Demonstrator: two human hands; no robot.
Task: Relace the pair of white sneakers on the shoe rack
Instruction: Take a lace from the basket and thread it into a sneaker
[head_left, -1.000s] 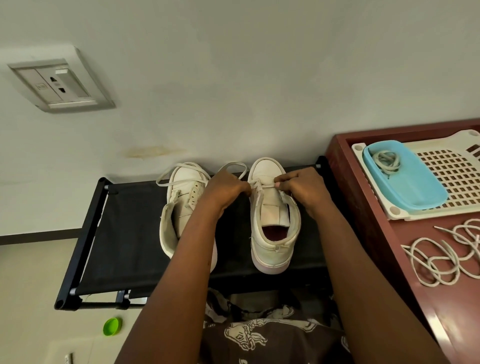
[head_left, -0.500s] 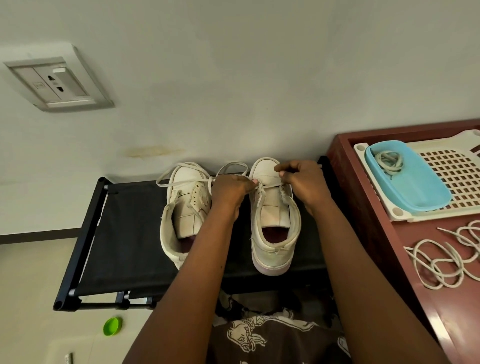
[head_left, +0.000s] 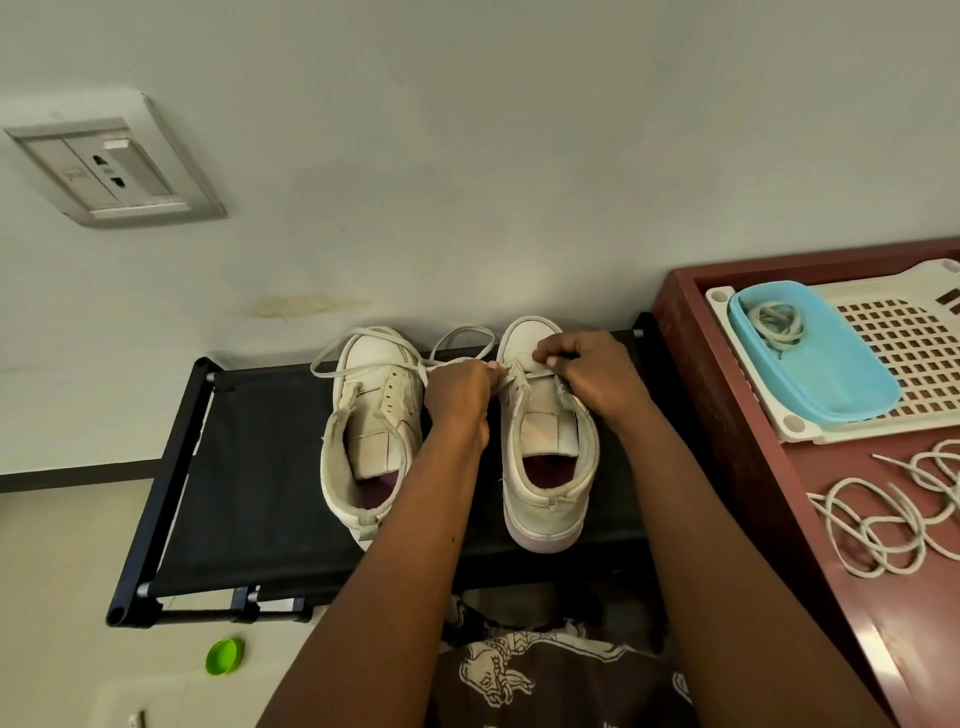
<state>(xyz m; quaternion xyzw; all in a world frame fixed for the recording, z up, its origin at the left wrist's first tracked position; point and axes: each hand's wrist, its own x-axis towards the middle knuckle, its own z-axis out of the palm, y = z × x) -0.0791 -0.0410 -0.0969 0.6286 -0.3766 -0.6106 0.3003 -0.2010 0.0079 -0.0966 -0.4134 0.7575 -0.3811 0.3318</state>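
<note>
Nearest the camera, a brown garment (head_left: 545, 670) printed with pale animal figures fills the bottom edge, partly covered by two bare forearms reaching forward. On the pale floor to the left lies a small round lime-green plastic cap (head_left: 224, 656).

Beyond it stands the shoe rack (head_left: 249, 478), a sling of matte black fabric stretched between dark tubes; its right end is hidden behind the right arm. The two white sneakers sit side by side on it, heels toward the person and toes against the wall. The left sneaker (head_left: 371, 415) is scuffed and creased, its tongue loose, its inner side covered by the left forearm. The right sneaker (head_left: 545, 467) shows a dark red lining and a smooth pinkish sole edge.

The left hand (head_left: 457, 389) is curled between the shoes and pinches the flat white lace (head_left: 530, 373) at the right sneaker's inner eyelets. The right hand (head_left: 592, 371) pinches the same lace between thumb and forefinger over the outer eyelets. The eyelets under both hands cannot be seen.

To the right, a glossy red-brown table (head_left: 753, 467) carries tangled cream laces (head_left: 883, 519), cut off at the frame edge, and a white perforated plastic tray (head_left: 909, 353) holding a blue oval dish (head_left: 821, 358) with a coiled lace (head_left: 776, 325) inside.

Farthest, the stained off-white wall (head_left: 467, 156) bears a grey socket plate (head_left: 111, 166).
</note>
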